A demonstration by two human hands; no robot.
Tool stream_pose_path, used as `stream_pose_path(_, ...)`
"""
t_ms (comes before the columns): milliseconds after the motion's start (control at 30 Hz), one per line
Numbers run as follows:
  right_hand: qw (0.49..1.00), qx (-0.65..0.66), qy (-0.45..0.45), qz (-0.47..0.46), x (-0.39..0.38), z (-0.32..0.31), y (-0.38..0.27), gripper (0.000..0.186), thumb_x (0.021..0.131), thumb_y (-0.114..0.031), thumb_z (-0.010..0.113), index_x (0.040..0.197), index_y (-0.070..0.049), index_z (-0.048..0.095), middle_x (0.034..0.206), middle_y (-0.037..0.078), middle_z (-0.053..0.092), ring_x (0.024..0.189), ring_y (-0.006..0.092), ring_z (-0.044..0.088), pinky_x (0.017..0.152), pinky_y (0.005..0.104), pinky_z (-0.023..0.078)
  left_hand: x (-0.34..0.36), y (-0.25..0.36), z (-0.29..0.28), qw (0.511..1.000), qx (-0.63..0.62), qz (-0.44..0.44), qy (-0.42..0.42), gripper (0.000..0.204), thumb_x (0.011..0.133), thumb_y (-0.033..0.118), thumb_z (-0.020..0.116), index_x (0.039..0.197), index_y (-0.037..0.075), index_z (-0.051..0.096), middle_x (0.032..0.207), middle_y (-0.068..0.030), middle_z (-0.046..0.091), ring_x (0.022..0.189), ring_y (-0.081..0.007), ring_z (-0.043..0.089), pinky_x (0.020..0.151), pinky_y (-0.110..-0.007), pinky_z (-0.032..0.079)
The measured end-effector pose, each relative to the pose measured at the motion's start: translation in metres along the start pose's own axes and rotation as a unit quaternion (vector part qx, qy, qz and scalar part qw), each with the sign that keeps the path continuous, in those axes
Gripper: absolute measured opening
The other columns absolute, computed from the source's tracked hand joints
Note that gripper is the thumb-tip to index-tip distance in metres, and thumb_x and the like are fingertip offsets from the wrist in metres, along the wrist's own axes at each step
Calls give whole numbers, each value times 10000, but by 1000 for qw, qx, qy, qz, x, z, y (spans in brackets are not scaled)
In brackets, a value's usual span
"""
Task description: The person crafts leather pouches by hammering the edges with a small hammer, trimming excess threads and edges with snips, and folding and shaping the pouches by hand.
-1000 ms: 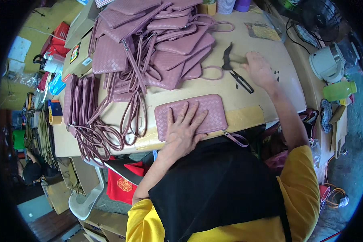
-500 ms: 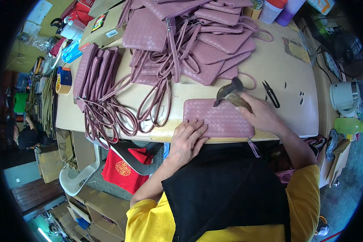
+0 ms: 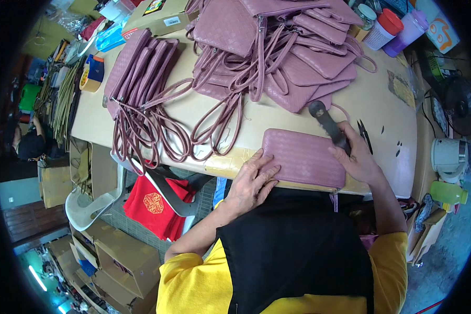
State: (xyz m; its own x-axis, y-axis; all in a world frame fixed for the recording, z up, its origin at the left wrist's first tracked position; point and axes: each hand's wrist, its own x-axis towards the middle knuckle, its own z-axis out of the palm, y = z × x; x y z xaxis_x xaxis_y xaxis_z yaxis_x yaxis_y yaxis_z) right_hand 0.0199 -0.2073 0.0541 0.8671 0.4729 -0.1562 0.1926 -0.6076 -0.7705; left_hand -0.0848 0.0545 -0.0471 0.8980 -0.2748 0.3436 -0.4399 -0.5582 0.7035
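A flat mauve pouch (image 3: 301, 159) with a woven pattern lies at the near edge of the table, its zip pull hanging over the edge. My left hand (image 3: 252, 183) rests on the pouch's left end, fingers stretched out and holding nothing. Above the right end, my right hand (image 3: 358, 157) is closed around a dark hammer (image 3: 325, 121), whose rounded face points up and away. Whether the hammer touches the pouch cannot be told. Black thread snips (image 3: 364, 137) lie just beyond my right hand, partly hidden by it.
A heap of mauve pouches (image 3: 319, 63) with straps covers the table's far middle. More pouches (image 3: 138, 73) stand in a row at the left, straps trailing over the edge. A tape dispenser (image 3: 92, 73), a cardboard box (image 3: 162, 21) and cups (image 3: 384, 31) line the far side.
The hammer has swung round, its head now pointing up and away from me. My left hand still lies on the pouch's left end. The whole view has shifted somewhat.
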Motion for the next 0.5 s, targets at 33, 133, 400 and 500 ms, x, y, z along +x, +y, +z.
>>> stream_pose_path(33, 1000, -1, -2, 0, 2, 3, -4, 360, 866, -215, 635, 1135, -41, 470, 970, 198, 617, 906, 396, 604, 790, 457, 461, -3, -4, 7, 998, -39, -9, 43, 431, 703, 146, 804, 1106, 66, 673, 1225, -181, 555, 1217, -395, 490, 1008, -475, 411)
stream_pose_path(133, 993, -104, 0, -52, 15, 14, -9, 332, 901, -232, 602, 1145, -47, 474, 943, 198, 616, 890, 394, 607, 793, 453, 456, 1, -5, -1, 998, 52, 30, 32, 425, 685, 156, 815, 1079, 63, 684, 1171, -164, 599, 1200, -357, 521, 991, -467, 418)
stream_pose_path(400, 981, -131, -137, -51, 52, 25, -31, 325, 920, -216, 559, 1169, -39, 449, 939, 234, 640, 873, 423, 620, 736, 496, 458, -1, -8, 5, 996, 65, 36, 51, 409, 690, 175, 806, 1072, 90, 685, 1112, -118, 643, 1139, -288, 578, 1000, -449, 393)
stream_pose_path(500, 983, -98, -62, -144, 55, 31, -44, 313, 921, -236, 560, 1131, -32, 449, 870, 243, 645, 791, 424, 635, 681, 496, 481, -2, -8, 3, 996, 70, 26, 41, 381, 724, 180, 783, 1081, 100, 678, 1128, -103, 635, 1160, -262, 569, 1009, -436, 373)
